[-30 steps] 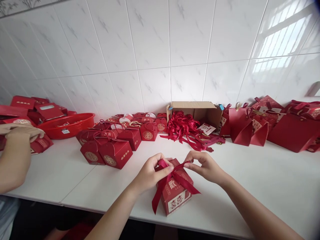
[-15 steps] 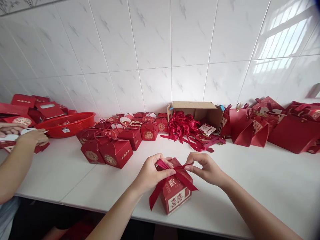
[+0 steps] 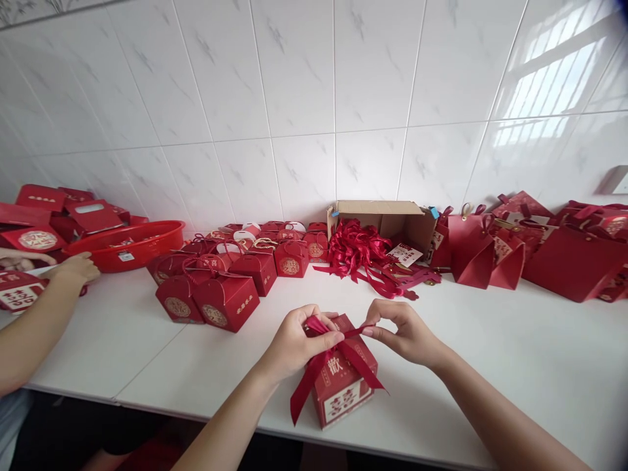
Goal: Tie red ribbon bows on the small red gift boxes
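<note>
A small red gift box with white printed characters stands near the front edge of the white counter. A dark red ribbon crosses its top, with tails hanging down its left and right sides. My left hand pinches a loop of the ribbon at the box's top left. My right hand pinches the ribbon's other part just right of the box top. Both hands are closed on the ribbon.
Several finished red boxes sit behind on the left. A cardboard box spills red ribbons. Red paper bags line the right back. A red basin and another person's hand are at far left.
My hands have pulled the ribbon a little tighter over the box top. The other person's hand at left has lowered and reached further right along the counter.
</note>
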Demonstrator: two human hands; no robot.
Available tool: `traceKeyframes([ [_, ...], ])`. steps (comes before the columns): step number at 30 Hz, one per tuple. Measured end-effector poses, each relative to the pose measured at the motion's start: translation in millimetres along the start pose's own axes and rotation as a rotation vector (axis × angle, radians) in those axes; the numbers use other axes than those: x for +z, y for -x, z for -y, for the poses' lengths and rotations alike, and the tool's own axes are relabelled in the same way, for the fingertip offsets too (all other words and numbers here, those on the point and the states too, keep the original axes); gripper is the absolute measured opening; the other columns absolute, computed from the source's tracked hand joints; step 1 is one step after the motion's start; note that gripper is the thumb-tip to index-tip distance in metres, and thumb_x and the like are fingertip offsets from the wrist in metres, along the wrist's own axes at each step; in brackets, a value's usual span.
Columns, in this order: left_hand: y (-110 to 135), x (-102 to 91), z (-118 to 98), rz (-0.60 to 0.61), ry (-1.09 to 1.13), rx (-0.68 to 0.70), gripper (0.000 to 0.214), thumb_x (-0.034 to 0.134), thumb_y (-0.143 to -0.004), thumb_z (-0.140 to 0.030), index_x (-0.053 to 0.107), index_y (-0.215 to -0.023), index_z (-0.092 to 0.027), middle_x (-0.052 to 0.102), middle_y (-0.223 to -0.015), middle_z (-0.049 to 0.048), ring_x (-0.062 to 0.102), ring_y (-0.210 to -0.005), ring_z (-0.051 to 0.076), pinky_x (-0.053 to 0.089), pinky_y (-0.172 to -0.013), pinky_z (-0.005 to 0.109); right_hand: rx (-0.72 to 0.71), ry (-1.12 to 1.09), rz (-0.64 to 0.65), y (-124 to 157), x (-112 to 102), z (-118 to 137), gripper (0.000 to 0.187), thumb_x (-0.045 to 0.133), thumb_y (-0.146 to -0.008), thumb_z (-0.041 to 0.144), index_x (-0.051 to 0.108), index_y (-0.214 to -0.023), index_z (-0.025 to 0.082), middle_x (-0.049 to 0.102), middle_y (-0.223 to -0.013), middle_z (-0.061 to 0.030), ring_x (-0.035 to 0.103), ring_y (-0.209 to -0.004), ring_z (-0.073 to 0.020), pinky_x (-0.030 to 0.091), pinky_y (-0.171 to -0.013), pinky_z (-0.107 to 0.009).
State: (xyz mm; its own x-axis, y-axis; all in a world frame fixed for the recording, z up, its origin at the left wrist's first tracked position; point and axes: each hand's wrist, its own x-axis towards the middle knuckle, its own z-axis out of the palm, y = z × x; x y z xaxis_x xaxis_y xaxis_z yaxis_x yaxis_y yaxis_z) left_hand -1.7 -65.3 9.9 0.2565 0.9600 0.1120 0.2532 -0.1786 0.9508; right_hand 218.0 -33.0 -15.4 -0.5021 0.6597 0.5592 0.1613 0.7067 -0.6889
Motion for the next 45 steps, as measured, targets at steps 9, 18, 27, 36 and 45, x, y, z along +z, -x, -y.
traceKeyframes([
  [9,1.9,2.0,-0.7,-0.021,-0.014,0.02,0.02,0.074,-0.067,-0.028,0.057,-0.069,-0.017,0.07,-0.104,0.0115,0.057,-0.113,0.027,0.042,-0.093,0.036,-0.035,0.039,-0.007,0.5,-2.7,-2.3,0.018,0.06,-0.084,0.029,0.056,-0.07,0.018,0.058,-0.068,-0.0023,0.052,-0.062,-0.0129,0.041,-0.058,-0.026],
  [18,4.4,3.4,-0.5,-0.031,-0.029,0.027,0.019,0.073,-0.068,-0.027,0.058,-0.07,-0.017,0.068,-0.106,0.0117,0.057,-0.112,0.026,0.04,-0.095,0.038,-0.045,0.066,-0.001,0.6,-5.6,-3.5,0.021,0.06,-0.085,0.032,0.057,-0.069,0.018,0.057,-0.068,-0.0022,0.051,-0.061,-0.0127,0.04,-0.057,-0.025],
  [27,3.9,4.5,4.3,-0.018,0.045,0.025,0.023,0.074,-0.069,-0.027,0.053,-0.068,-0.017,0.068,-0.108,0.0128,0.059,-0.109,0.027,0.042,-0.093,0.039,-0.027,0.062,0.001,0.8,-6.6,-4.9,0.025,0.059,-0.085,0.035,0.055,-0.067,0.018,0.056,-0.067,-0.0018,0.049,-0.061,-0.0128,0.039,-0.058,-0.026],
  [36,5.8,2.5,3.9,-0.047,0.076,0.046,0.025,0.073,-0.07,-0.029,0.05,-0.066,-0.019,0.07,-0.088,0.0083,0.058,-0.111,0.028,0.042,-0.093,0.039,0.025,-0.071,-0.042,0.6,4.3,-6.3,0.028,0.057,-0.086,0.04,0.052,-0.068,0.019,0.053,-0.066,-0.0004,0.048,-0.062,-0.0131,0.04,-0.06,-0.027],
  [45,12.4,-4.7,21.3,-0.194,0.617,0.097,0.04,0.051,-0.083,-0.052,0.053,-0.106,-0.019,0.065,-0.115,0.0127,0.054,-0.116,0.028,0.036,-0.1,0.041,0.09,-0.265,0.482,7.7,-3.0,-17.3,0.135,0.084,-0.045,0.054,-0.003,-0.147,0.033,0.009,-0.154,-0.0135,0.017,-0.139,-0.0311,0.025,-0.108,-0.046],
])
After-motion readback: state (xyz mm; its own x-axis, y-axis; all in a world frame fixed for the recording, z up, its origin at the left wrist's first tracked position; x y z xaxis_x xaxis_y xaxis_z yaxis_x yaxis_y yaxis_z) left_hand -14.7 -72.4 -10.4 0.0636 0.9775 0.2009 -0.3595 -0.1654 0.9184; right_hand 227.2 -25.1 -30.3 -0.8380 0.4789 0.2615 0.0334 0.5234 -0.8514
